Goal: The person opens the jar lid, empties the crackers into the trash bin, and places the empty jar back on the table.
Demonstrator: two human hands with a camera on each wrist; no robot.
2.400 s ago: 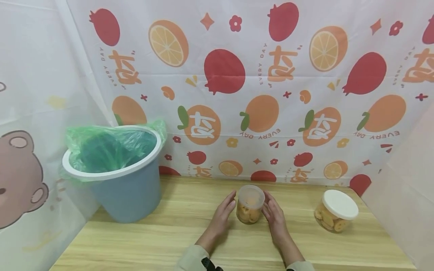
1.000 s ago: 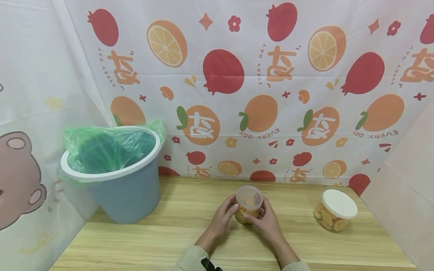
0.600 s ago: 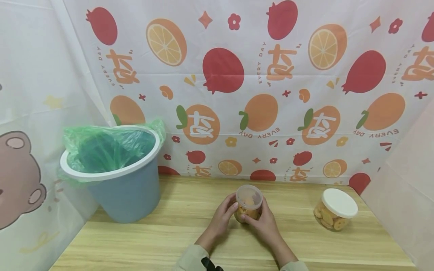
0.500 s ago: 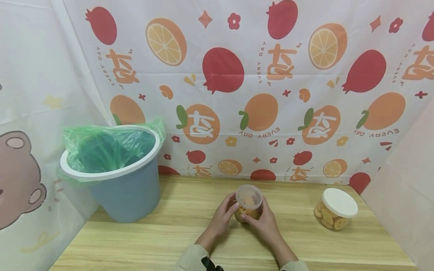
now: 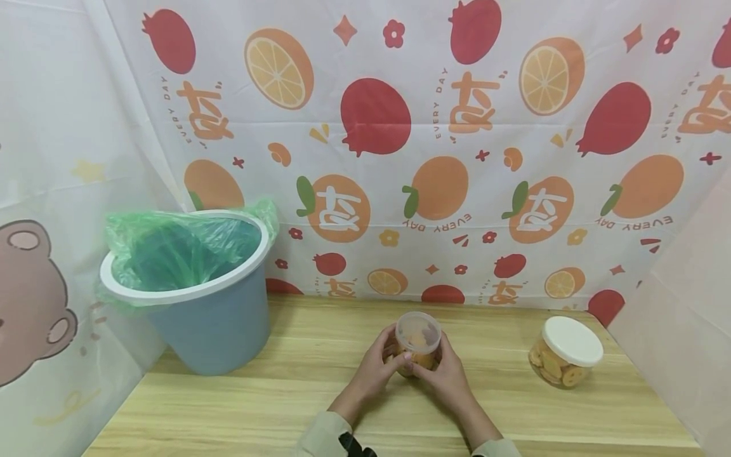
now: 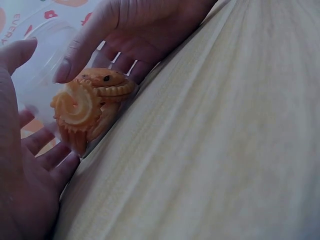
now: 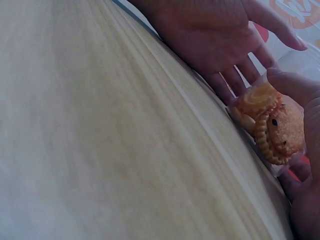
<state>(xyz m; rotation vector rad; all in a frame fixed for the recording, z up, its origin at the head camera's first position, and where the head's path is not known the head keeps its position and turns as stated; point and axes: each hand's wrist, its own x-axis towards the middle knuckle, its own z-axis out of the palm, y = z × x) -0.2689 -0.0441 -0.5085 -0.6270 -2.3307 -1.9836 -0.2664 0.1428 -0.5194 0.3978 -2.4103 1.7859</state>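
Note:
A small clear jar of cookies (image 5: 419,335) with a translucent lid stands on the wooden table near its middle. From its left side my left hand (image 5: 372,369) holds it, fingers round the far side and thumb at the front. On the other side my right hand (image 5: 451,374) grips the jar, its thumb across the front wall. The two thumb tips lie close together in the head view. Through the jar's wall, the left wrist view shows a swirled cookie (image 6: 77,107), and the right wrist view a round seeded cookie (image 7: 282,131).
A wider cookie jar (image 5: 565,353) with a white lid stands at the right of the wooden table (image 5: 320,406). At the left is a blue bucket (image 5: 223,336) lined with a green plastic bag (image 5: 171,251). A fruit-patterned cloth (image 5: 377,209) hangs behind the table.
Both hands have closed in from beside the jar to hold it. The left thumb has since shifted right and lower across the jar's front. The jar stays in nearly the same place.

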